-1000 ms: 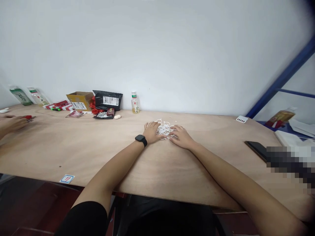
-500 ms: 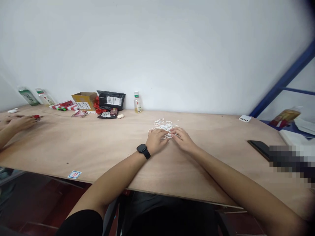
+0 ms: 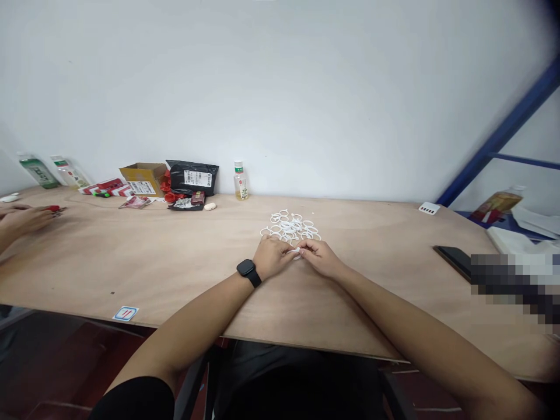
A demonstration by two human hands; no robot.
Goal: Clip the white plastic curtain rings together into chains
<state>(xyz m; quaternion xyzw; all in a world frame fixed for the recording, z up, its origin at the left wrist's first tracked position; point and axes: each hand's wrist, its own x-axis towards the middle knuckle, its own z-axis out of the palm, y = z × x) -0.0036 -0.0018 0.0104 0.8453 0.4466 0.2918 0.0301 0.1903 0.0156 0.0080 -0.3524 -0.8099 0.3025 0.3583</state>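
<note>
Several white plastic rings (image 3: 291, 226) with small tabs lie in a loose pile on the wooden table (image 3: 184, 245). Just on the near side of the pile, my left hand (image 3: 273, 256) and my right hand (image 3: 321, 256) meet fingertip to fingertip. Between them is one white ring (image 3: 297, 254), pinched by the fingers of both hands. My fingers cover part of it, so its full shape does not show. A black watch (image 3: 248, 269) is on my left wrist.
Against the wall stand a bottle (image 3: 241, 182), a black parcel bag (image 3: 192, 177) and an open cardboard box (image 3: 143, 179). A phone (image 3: 452, 260) and a white power strip (image 3: 429, 208) lie on the right. Another person's hands (image 3: 26, 221) work at the far left.
Both hands have drawn back from the pile toward me, now pinching a single ring between them. More of the pile shows. The view has shifted slightly.
</note>
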